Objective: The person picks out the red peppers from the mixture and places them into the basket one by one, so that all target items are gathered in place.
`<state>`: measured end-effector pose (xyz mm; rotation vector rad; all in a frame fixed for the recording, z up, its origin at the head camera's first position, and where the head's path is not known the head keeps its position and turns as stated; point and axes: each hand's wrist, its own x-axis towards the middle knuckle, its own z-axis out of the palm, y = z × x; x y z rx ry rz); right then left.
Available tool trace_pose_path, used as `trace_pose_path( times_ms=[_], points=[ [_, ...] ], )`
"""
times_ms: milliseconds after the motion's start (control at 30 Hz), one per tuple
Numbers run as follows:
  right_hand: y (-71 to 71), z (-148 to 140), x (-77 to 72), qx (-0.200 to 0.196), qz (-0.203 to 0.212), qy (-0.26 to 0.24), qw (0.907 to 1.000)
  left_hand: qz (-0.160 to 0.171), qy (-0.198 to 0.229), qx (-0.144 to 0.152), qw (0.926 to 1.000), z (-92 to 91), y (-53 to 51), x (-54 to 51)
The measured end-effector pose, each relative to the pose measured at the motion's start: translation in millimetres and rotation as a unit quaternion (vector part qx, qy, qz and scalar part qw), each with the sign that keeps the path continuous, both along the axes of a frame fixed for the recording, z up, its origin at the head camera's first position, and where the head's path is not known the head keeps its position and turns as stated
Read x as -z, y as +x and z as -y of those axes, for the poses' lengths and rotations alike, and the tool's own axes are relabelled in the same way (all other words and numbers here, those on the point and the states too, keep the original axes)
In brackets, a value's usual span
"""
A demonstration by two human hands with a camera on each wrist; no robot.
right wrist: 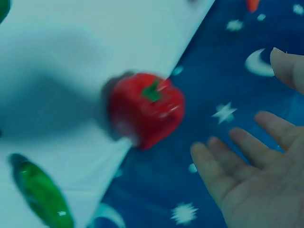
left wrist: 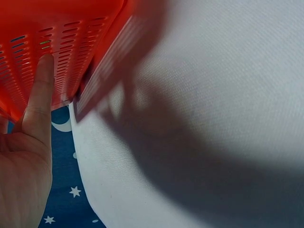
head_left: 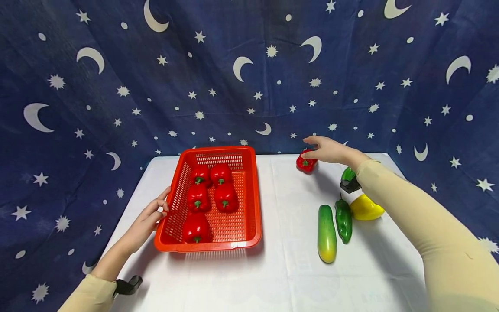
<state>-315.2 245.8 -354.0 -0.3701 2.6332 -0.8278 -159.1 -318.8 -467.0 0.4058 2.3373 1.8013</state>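
Observation:
My left hand [head_left: 150, 216] grips the left rim of a red plastic basket [head_left: 255, 208]. In the left wrist view one of its digits [left wrist: 40, 102] lies against the slotted outer wall. Inside the basket, several red bell peppers [head_left: 226, 197] are grouped toward the left side. At the table's far edge lies another red bell pepper [head_left: 306, 165] with a green stem. Over it hovers my right hand [head_left: 331, 150], its fingers spread and holding nothing. The right wrist view shows that pepper [right wrist: 147, 110] apart from the open palm [right wrist: 266, 180].
A cucumber-like green vegetable with a yellow end [head_left: 326, 234] lies right of the basket. Beside it are a long green pepper [head_left: 344, 221] and a yellow pepper [head_left: 366, 208]. Another green vegetable [head_left: 348, 174] is partly hidden by the right wrist. A star-and-moon curtain [head_left: 249, 108] hangs behind the white-covered table [head_left: 288, 277].

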Motion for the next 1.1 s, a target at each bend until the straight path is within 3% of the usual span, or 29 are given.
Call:
trace_pose_path(
  times_ms=[167,500,1100],
  points=[
    [-9.5,-17,25.1,0.044,-0.017,0.015,0.9987,-0.003,-0.003,0.0,1.0,1.3,-0.4,0.9],
    [-31.1,-30,77.4,0.099,0.004,-0.027,0.9947,-0.001,0.013,0.0,0.9999,-0.5,-1.8,2.4],
    [-40.6,-27,96.7,0.126,0.052,-0.091,0.9865,0.002,0.016,-0.005,0.9999,-1.0,0.1,1.9]
  ],
)
